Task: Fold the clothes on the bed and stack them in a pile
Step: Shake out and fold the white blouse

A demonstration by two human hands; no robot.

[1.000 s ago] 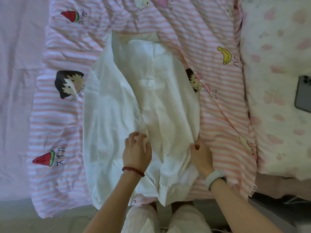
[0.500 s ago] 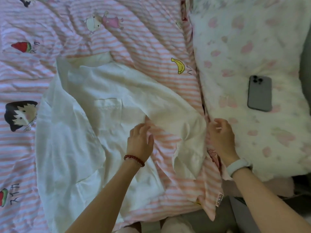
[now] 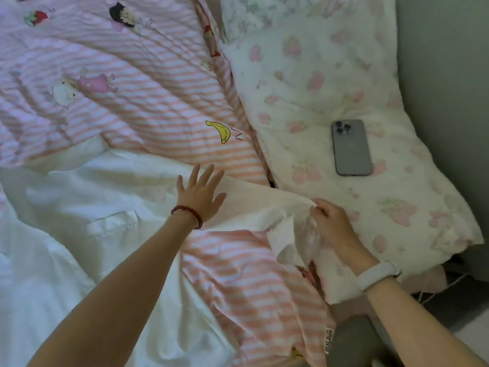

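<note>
White shirt [image 3: 87, 207] spread across the striped bedcover [image 3: 158, 107], chest pocket [image 3: 113, 223] facing up, one sleeve [image 3: 264, 205] drawn out sideways toward the pillow [image 3: 330, 83]. Sleeve end bunched and pinched in the right hand [image 3: 333, 221], fingers curled round the cloth, apparently to pull the sleeve taut and straight. Left hand [image 3: 201, 194] laid flat on the shirt near where sleeve meets body, fingers straight and spread, gripping nothing; likely pressing there to pin the body so the pull does not drag the whole garment along. Bead bracelet [image 3: 188, 215] at the left wrist, pale band [image 3: 375, 274] at the right. Judged an early step: sleeve being straightened ahead of folding, no finished fold and no pile anywhere in view. Lower part of the shirt still rumpled and running out of view at the bottom left, so smoothing probably needed there too. Thin, limp fabric, prone to creasing again once let go. Further out, a grey phone [image 3: 350, 147] lying face down on the pillow, well apart from the shirt and out of the way of the sleeve. Beyond that, a plain wall [image 3: 444, 75] along the right.
</note>
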